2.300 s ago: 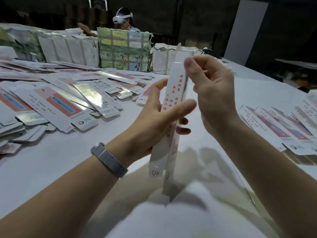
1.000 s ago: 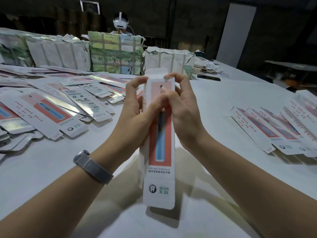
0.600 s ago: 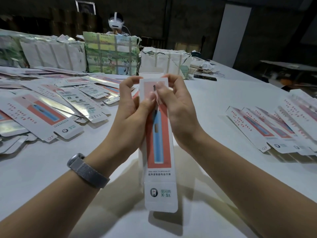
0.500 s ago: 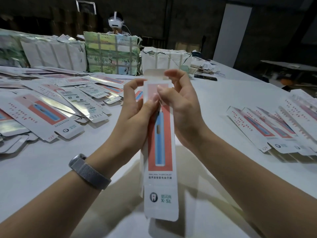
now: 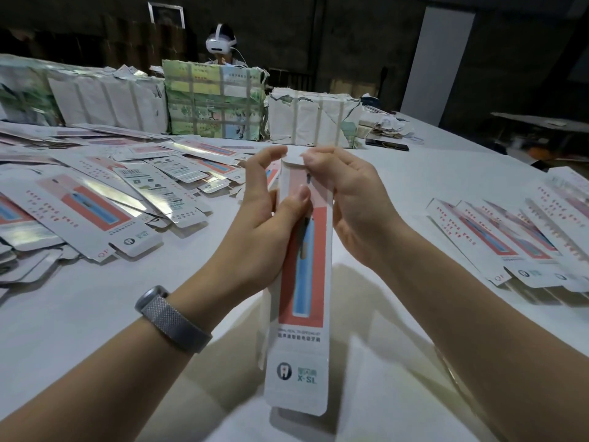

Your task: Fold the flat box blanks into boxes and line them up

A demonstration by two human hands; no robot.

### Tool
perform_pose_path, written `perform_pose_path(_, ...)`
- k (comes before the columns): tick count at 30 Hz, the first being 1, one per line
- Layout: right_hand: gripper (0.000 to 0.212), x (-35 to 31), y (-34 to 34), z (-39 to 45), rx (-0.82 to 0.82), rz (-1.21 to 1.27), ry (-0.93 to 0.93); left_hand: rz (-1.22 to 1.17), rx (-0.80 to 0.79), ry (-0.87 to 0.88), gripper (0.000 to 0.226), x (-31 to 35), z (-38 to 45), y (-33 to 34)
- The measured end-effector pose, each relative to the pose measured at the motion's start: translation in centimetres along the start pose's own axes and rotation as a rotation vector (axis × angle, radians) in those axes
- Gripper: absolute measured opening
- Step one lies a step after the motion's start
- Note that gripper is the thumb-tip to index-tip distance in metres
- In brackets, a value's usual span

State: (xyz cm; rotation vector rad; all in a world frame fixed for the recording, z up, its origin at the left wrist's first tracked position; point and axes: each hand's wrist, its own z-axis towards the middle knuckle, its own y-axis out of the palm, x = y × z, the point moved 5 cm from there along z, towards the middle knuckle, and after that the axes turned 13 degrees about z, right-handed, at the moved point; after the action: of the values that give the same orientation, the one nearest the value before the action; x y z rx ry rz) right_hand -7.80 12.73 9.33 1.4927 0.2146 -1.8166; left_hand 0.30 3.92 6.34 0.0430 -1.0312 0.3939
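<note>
The top flap of the box [image 5: 302, 282], which stood straight up half a second ago, is now bent over toward the viewer under the right hand's [image 5: 353, 215] fingertips. That suggests the top end is being closed, so this box looks close to done at that end, while the bottom flap with the tooth logo still hangs open.

The box is held upright in the air above the desk [image 5: 446, 173], between the two hands. The left hand [image 5: 264, 224] has its grip round the left edge, thumb pressed across the printed front. The right hand's grip pinches the top flap with the fingers curled behind the right edge.

Counted: one box in hand. On the right, a row of boxes [image 5: 510, 237] lies side by side; about five show, though the row runs off the frame and the far ones blur. On the left, a loose heap of flat blanks [image 5: 95, 205] overlaps too much to count, well over a dozen. At the back stand four wrapped bundles [image 5: 213, 100], and one person in a white headset [image 5: 221, 43] sits behind them.
</note>
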Motion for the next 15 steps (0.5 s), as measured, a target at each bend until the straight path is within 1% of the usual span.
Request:
perform_pose_path(2, 0.015, 0.0, -0.2, 0.0, -0.009, -0.039, 0.011, 0.038, -0.044, 0.005, 0.036, 0.2, -0.1, -0.1)
perform_pose_path(4, 0.011, -0.3, -0.3, 0.0, 0.004, -0.069, -0.020, 0.046, -0.069, -0.013, 0.041, 0.2, -0.1, -0.2)
perform_pose_path(6, 0.014, -0.6, -0.5, 0.1, 0.022, -0.109, -0.046, 0.066, -0.089, -0.027, 0.044, 0.2, -0.2, -0.2)
perform_pose_path(9, 0.018, -1.0, -1.0, 0.2, 0.045, -0.162, -0.058, 0.073, -0.123, -0.010, 0.038, 0.5, -0.5, 0.0)
perform_pose_path(15, 0.012, -1.4, -1.3, 0.5, -0.027, -0.210, 0.005, 0.089, -0.112, -0.020, 0.045, 0.4, -0.4, -0.1)
